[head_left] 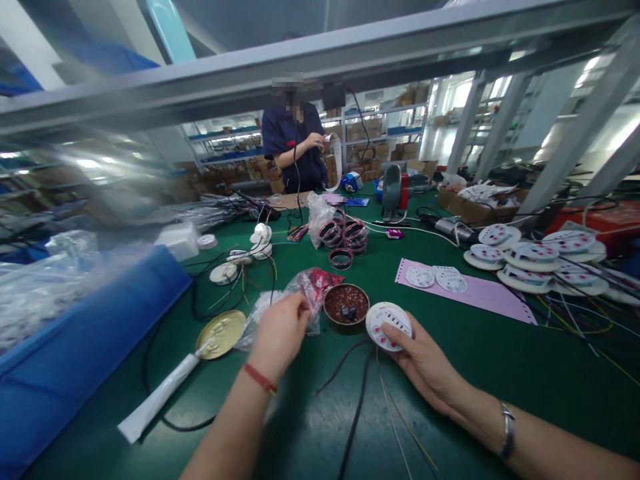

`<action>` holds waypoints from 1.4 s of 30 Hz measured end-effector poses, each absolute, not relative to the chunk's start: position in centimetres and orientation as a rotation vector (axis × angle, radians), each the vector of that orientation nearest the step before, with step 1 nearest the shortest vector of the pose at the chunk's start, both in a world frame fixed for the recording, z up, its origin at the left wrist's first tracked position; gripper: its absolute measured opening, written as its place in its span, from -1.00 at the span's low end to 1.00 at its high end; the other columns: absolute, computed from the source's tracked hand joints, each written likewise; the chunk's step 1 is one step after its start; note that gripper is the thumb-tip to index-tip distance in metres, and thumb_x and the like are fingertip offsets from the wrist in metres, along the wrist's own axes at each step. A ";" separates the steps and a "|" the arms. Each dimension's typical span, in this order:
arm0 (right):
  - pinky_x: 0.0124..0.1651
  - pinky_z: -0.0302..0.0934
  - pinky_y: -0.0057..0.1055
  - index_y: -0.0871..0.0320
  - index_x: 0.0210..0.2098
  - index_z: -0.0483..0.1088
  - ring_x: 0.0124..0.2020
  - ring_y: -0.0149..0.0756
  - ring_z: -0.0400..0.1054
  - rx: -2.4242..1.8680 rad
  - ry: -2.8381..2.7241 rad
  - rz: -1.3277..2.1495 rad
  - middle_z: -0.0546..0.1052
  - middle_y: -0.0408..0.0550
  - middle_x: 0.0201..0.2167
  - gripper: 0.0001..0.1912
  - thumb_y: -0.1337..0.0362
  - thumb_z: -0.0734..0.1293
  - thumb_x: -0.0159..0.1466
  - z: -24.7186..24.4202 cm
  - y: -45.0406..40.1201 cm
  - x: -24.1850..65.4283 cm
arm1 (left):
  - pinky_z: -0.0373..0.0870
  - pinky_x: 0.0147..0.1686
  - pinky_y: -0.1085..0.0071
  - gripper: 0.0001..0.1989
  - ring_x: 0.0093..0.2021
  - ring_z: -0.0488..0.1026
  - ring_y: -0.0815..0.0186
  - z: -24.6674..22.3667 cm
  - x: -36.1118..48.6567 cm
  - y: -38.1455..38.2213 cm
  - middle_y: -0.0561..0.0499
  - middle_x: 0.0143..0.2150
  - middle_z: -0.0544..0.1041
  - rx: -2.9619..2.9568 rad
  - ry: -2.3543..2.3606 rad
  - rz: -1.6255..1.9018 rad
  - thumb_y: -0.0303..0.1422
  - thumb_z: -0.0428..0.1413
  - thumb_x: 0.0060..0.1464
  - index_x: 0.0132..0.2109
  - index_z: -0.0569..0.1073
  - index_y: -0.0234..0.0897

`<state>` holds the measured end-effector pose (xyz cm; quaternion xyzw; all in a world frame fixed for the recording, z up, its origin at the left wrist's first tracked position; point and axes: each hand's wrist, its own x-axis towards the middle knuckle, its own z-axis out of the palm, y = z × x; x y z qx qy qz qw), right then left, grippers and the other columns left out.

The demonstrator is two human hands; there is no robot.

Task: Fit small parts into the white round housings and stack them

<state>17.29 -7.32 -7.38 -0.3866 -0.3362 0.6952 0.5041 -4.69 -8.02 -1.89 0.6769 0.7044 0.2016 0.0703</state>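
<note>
Meanwhile, right hand [424, 361] cups a white disc [389, 325], left hand [279, 330] curls, grip unclear.

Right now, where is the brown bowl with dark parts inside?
In the head view, the brown bowl sits on the green workbench, between the red-printed plastic bag on its left and the white disc in the right hand.
</note>
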 end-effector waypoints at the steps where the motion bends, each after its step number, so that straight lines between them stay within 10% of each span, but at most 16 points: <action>1: -0.04 0.23 -0.34 0.11 -0.19 0.35 -0.12 -0.27 0.30 -0.930 -0.806 1.686 0.46 -0.10 -0.20 -0.56 0.14 0.51 -0.01 -7.4 -7.3 17.3 | 0.19 -0.36 0.38 -0.86 -0.33 0.43 0.20 -1.7 -5.9 -7.8 -0.08 -0.36 0.52 2.047 2.268 0.502 -0.44 0.00 0.07 -0.34 0.46 -0.24; 8: -0.03 0.26 -0.38 0.12 -0.15 0.35 -0.07 -0.28 0.31 -0.931 -0.795 1.708 0.46 -0.09 -0.15 -0.53 0.14 0.52 0.00 -7.7 -7.1 17.5 | 0.27 -0.29 0.31 -0.78 -0.26 0.49 0.10 -3.5 -7.9 -6.4 -0.15 -0.32 0.58 2.034 2.305 0.145 -0.44 0.01 0.05 -0.34 0.57 -0.23; 42: -0.03 0.28 -0.41 0.15 -0.13 0.36 -0.10 -0.32 0.33 -0.925 -0.762 1.749 0.48 -0.09 -0.16 -0.52 0.16 0.52 0.01 -7.9 -7.1 17.9 | 0.22 -0.36 0.44 -0.86 -0.34 0.41 0.31 -4.2 -9.4 -5.3 0.01 -0.37 0.52 1.895 2.045 0.478 -0.39 -0.01 0.08 -0.31 0.44 -0.26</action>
